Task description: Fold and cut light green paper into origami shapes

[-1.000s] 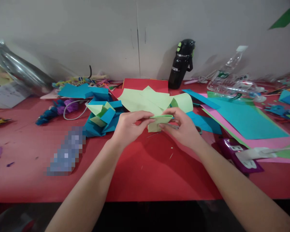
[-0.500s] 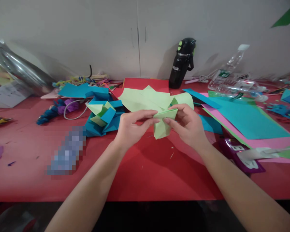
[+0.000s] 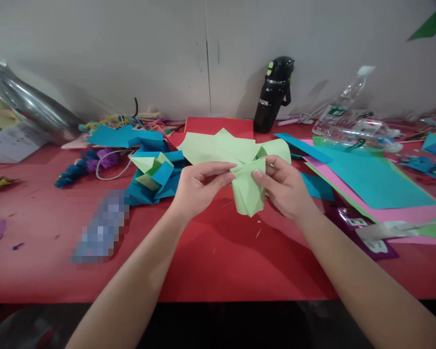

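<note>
A folded piece of light green paper point(image 3: 250, 191) is held up over the red table in front of me. My left hand point(image 3: 203, 186) pinches its upper left edge between thumb and fingers. On the other side, my right hand point(image 3: 281, 184) grips the upper right edge, thumb on the near face and fingers mostly hidden behind. The paper's lower part hangs loose and opens out to a pointed bottom. Just behind lie larger light green sheets point(image 3: 210, 148). Left of my left hand sit folded blue and green paper pieces point(image 3: 152, 174).
A black bottle point(image 3: 272, 97) stands by the wall. Clear plastic bottles point(image 3: 343, 109) and stacked blue sheets point(image 3: 378, 174) over pink ones are on the right, near a purple pouch point(image 3: 356, 228). A metal flask point(image 3: 32, 99) leans at the left. The red table point(image 3: 240, 271) ends close to me.
The green paper has opened out and its lower part now hangs wider and lower. My right thumb has shifted slightly upward and to the right on it; both hands still hold it.
</note>
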Demonstrator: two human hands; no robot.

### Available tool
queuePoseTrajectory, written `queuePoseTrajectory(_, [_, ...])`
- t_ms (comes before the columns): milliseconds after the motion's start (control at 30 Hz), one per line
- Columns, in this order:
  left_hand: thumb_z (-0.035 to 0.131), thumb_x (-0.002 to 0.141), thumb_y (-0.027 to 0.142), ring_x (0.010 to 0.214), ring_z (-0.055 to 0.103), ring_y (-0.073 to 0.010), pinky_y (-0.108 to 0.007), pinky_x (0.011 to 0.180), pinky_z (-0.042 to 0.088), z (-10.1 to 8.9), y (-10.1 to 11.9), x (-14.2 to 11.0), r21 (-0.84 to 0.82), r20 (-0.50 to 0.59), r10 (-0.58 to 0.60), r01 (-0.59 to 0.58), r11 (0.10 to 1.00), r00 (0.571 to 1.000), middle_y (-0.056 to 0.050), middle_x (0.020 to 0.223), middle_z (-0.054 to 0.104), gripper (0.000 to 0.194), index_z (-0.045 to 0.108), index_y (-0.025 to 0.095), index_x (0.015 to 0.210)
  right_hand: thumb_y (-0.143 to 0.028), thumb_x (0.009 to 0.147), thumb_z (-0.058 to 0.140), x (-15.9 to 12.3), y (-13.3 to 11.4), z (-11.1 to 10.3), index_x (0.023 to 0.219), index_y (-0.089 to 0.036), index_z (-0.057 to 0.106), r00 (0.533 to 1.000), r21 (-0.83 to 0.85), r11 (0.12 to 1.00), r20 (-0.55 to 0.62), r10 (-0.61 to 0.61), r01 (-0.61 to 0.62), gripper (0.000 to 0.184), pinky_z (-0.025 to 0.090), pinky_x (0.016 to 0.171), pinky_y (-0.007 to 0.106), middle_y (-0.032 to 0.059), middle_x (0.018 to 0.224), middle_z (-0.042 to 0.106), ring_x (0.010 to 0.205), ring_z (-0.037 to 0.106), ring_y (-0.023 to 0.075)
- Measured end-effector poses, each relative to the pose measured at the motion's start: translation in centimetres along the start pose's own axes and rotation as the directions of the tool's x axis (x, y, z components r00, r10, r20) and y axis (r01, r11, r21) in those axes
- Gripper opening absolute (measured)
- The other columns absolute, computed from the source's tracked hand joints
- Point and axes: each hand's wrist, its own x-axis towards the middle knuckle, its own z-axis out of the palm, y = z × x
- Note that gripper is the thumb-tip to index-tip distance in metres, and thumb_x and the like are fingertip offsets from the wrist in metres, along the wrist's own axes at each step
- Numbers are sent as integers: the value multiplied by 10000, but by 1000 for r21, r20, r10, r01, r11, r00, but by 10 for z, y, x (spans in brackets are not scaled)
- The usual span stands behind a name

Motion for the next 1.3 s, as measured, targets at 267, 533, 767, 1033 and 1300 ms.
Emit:
queuePoseTrajectory(267, [765, 833, 345, 805, 749, -199, -273, 707, 629, -7, -8, 6, 37, -45, -96, 98, 995, 994, -61, 902, 797, 218, 789, 173, 966, -682, 907, 516, 5, -5, -7, 1161, -264, 641, 977, 149, 966, 5, 212, -210, 506, 559, 892, 440, 88, 1135, 717, 1017, 688, 260])
queuePoseTrajectory(533, [732, 863, 327, 783, 743, -204, -278, 657, 619, -6, -7, 7, 173, -61, -52, 62, 983, 997, -64, 906, 802, 175, 814, 191, 938, -523, 588, 914, -17, -8, 10, 1582, -418, 135, 973, -537, 824, 224, -63, 177, 1267, 332, 1163, 599, 45, 1693, 86, 1533, 155, 390])
queuePoseTrajectory(767, [740, 855, 371, 757, 748, -207, -284, 650, 626, -8, -7, 7, 71, 7, -123, 122, 990, 992, -70, 840, 792, 219, 788, 166, 918, -429, 880, 699, -16, -7, 12, 1167, -285, 561, 984, -475, 865, 144, -106, 163, 349, 539, 955, 453, 83, 1579, 351, 1190, 604, 271])
queuePoseTrajectory(1033, [669, 905, 379, 853, 746, -211, -311, 776, 611, -3, -8, 1, 156, 190, -186, 157, 975, 964, -67, 901, 779, 218, 757, 181, 931, -464, 909, 666, -5, -9, 7, 957, -228, 648, 995, -299, 954, 97, 5, 24, 242, 561, 764, 332, 66, 1173, 668, 937, 659, 194])
queuePoseTrajectory(1300, [687, 874, 368, 896, 734, -237, -340, 766, 589, -10, -7, 1, 329, 379, -247, 120, 937, 892, -60, 1005, 783, 232, 768, 237, 1048, -400, 817, 780, -2, -10, -11, 1111, -265, 669, 937, -442, 893, 272, 220, -82, 342, 574, 862, 386, 65, 1160, 688, 1061, 654, 244])
